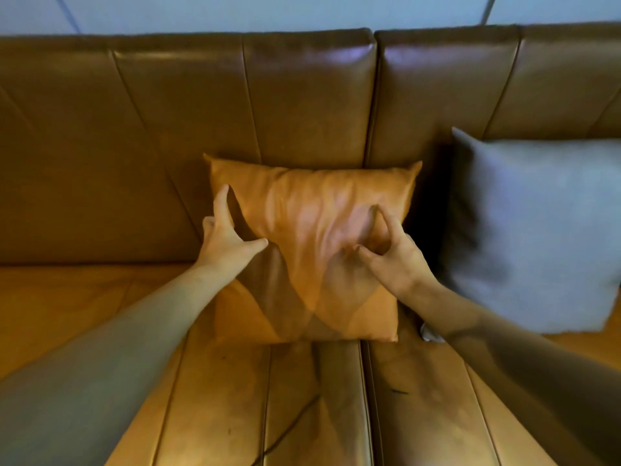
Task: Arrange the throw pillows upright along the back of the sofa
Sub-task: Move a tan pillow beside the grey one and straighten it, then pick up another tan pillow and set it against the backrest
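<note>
Two bare forearms reach over the brown leather sofa (100, 297) seat. The left hand (224, 237) is spread, thumb and forefinger pressed against the left edge of the orange pillow (302, 250). The right hand (386, 250) pinches a fold of that pillow's cover near its right side. The pillow stands leaning on the sofa back. Just to its right a grey pillow (537, 230) stands upright, blurred.
</note>
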